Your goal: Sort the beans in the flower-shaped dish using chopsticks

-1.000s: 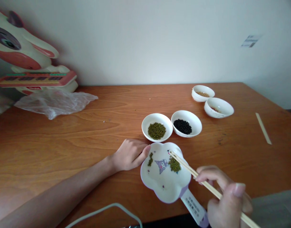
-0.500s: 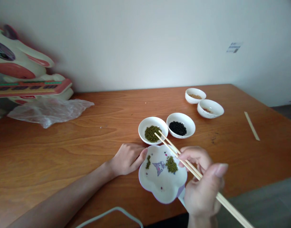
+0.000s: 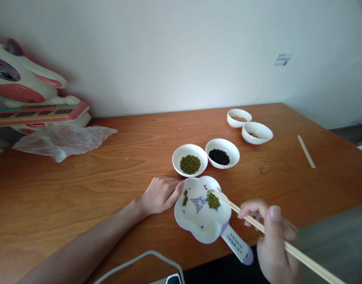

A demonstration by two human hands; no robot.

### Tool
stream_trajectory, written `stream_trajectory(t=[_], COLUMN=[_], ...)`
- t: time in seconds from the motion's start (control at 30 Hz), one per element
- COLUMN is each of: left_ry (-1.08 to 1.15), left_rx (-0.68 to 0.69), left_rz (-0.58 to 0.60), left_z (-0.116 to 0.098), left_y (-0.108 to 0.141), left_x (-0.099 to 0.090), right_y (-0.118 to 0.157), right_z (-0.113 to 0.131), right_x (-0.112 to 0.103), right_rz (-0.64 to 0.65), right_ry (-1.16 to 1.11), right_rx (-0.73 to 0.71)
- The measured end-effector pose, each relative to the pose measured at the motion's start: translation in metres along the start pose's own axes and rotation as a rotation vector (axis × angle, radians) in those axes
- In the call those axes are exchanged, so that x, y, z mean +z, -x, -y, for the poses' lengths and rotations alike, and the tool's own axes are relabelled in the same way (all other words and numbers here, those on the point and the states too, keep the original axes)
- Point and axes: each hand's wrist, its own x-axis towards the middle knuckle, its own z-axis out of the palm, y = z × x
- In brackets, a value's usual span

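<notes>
My right hand is closed around a pair of wooden chopsticks. Their tips are close together at the pile of mung beans in a flower-shaped dish; whether a bean is between them I cannot tell. This white dish has a purple rim, a cartoon print and a handle towards my right. My left hand rests on the table with its thumb on the dish's left rim, fingers curled and partly hidden. A small line of mung beans lies inside near that thumb. Just behind stands a white bowl of mung beans.
A bowl of black beans touches the mung bean bowl. Two more white bowls stand at the back right, and a thin paper strip lies beyond them. At left are a clear plastic bag and a toy keyboard; a cable runs in front.
My right hand has moved right and down, bringing the chopstick tips from the mung bean bowl to the pile in the dish. The dish handle has come into sight. My left hand stays at the rim.
</notes>
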Motion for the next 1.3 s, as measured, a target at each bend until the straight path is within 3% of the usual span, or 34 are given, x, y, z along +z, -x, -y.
stream_trajectory(t=[0.33,0.5,0.7,1.3], left_ry=[0.002,-0.012,-0.008,0.013], left_rx=[-0.004,-0.004,-0.015,-0.021], left_rz=[0.023,0.019,0.028,0.048], left_z=[0.001,0.001,0.001,0.002], left_y=[0.001,0.001,0.001,0.001], left_x=[0.001,0.001,0.0,0.001], right_y=[-0.002,-0.005,-0.004,0.0], right_z=[0.0,-0.006,-0.004,-0.006], right_x=[0.004,0.004,0.01,0.01], right_rz=[0.022,0.105,0.059,0.097], right_ry=[0.092,0.114,0.077,0.05], right_rx=[-0.052,-0.095,-0.08,-0.091])
